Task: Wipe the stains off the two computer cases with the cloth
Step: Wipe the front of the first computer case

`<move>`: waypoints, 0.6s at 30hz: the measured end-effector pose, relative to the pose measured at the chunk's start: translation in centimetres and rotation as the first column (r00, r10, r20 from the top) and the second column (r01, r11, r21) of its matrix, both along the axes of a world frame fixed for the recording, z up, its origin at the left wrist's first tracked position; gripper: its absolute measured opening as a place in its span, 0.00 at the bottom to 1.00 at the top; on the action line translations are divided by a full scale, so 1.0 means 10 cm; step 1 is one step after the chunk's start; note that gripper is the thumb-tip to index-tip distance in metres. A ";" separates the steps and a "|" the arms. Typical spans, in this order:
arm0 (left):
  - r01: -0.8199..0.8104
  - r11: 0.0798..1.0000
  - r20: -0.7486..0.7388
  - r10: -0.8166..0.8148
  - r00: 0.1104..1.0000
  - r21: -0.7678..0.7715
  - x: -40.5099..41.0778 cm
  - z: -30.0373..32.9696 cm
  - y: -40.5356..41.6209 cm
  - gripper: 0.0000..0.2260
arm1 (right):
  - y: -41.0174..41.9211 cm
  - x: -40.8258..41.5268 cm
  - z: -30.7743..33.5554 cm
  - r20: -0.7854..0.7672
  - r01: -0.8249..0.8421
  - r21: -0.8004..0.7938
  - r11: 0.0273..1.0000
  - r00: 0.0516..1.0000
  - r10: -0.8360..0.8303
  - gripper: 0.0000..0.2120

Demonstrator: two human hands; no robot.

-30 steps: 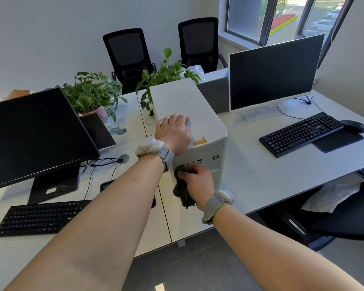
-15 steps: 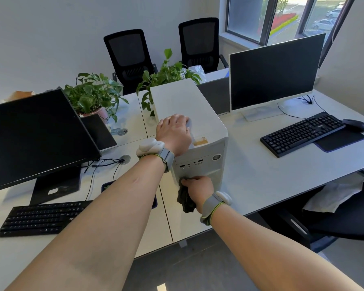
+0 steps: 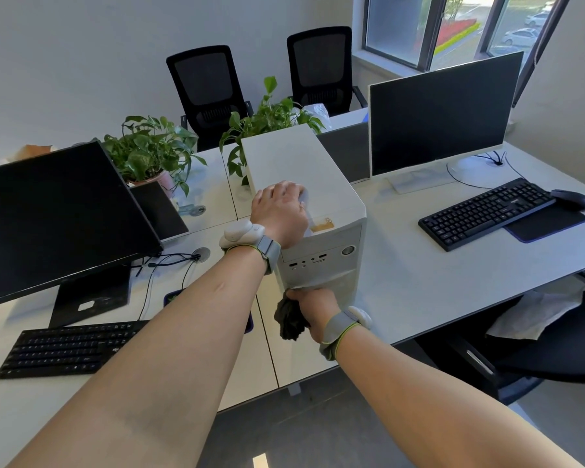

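One white computer case (image 3: 304, 184) stands mid-desk (image 3: 436, 285) near its front edge, in a windowed office with two monitors, two keyboards, two potted plants and two chairs. The left hand (image 3: 279, 211) lies curled on its top; the right hand (image 3: 313, 307) grips a dark cloth (image 3: 289, 320) against its lower front.

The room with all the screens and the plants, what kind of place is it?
Most likely an office. The long white desk carries two work spots, each with a monitor and a keyboard, and black office chairs stand behind it. A white computer case sits between them.
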State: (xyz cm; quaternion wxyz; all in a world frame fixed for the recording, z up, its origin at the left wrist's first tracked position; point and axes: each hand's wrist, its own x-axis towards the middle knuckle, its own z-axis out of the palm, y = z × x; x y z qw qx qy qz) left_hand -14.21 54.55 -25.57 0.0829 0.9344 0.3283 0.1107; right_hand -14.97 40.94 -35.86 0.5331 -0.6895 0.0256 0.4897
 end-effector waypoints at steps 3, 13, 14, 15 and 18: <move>0.003 1.000 0.003 -0.003 1.000 0.000 0.00 0.00 0.00 0.18 | 0.08 0.01 0.07 -0.124 0.127 0.157 0.979 0.986 -0.108 0.23; 0.005 1.000 0.005 -0.005 1.000 -0.001 0.00 -0.01 -0.01 0.18 | -0.06 0.06 0.10 -0.215 0.220 0.224 0.949 0.961 -0.172 0.27; 0.004 1.000 0.007 -0.004 1.000 0.002 0.00 -0.01 -0.01 0.18 | -0.05 0.06 0.05 -0.230 0.234 0.221 0.947 0.956 -0.182 0.30; 0.003 1.000 0.008 -0.003 1.000 0.005 0.00 -0.01 -0.02 0.18 | -0.04 0.05 0.01 -0.237 0.253 0.223 0.941 0.951 -0.200 0.30; 0.000 1.000 0.006 -0.001 1.000 0.011 0.00 0.00 -0.01 0.18 | -0.04 -0.01 -0.03 -0.246 0.279 0.193 0.941 0.942 -0.229 0.23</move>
